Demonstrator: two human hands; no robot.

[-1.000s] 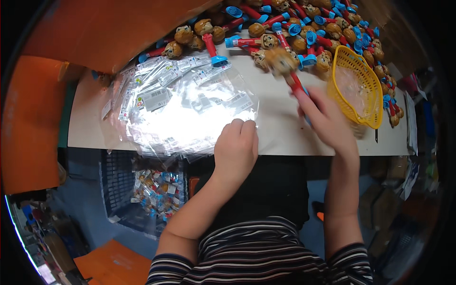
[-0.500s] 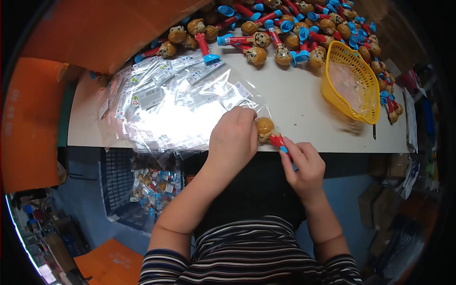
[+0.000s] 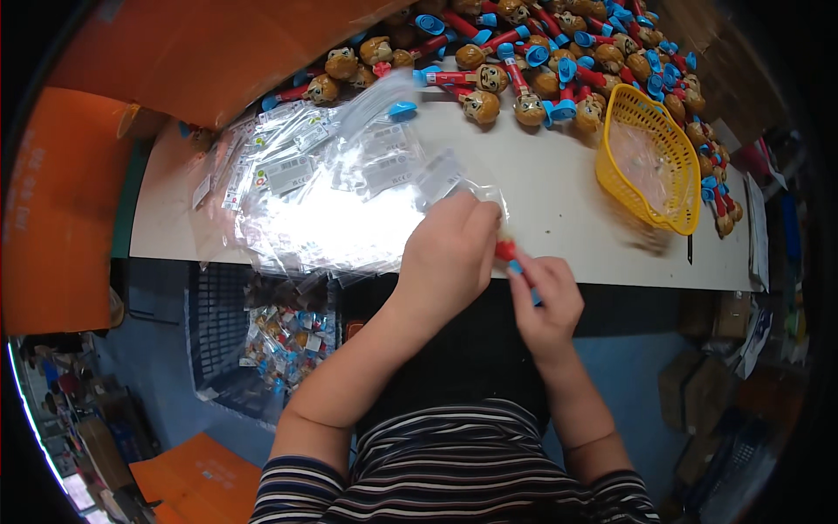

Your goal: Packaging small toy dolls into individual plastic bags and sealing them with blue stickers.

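Note:
My left hand (image 3: pixel 452 249) is closed on a clear plastic bag (image 3: pixel 443 175) with a printed label, blurred by motion. My right hand (image 3: pixel 552 301) grips the blue-footed end of a red candy dispenser (image 3: pixel 506 251). The dispenser's head end points up toward the bag's mouth and is mostly hidden by my left hand; how far inside it sits I cannot tell. A shiny pile of labelled clear bags (image 3: pixel 292 175) lies left of my hands. Beyond it, many more figure-head candy dispensers (image 3: pixel 528 103), with brown heads, red stems and blue feet, lie heaped at the table's far side.
A yellow plastic basket (image 3: pixel 608 175) stands on the white table (image 3: pixel 559 249) at right. Below the table's left front edge, a blue crate (image 3: pixel 214 341) holds bagged dispensers (image 3: pixel 284 345). Orange board (image 3: pixel 61 210) borders the left, and cardboard boxes (image 3: pixel 698 389) stand at lower right.
The bag has lifted off the pile and flaps upward from my left hand. The dispenser's brown head, plain before, is now mostly covered. Both hands have moved closer together.

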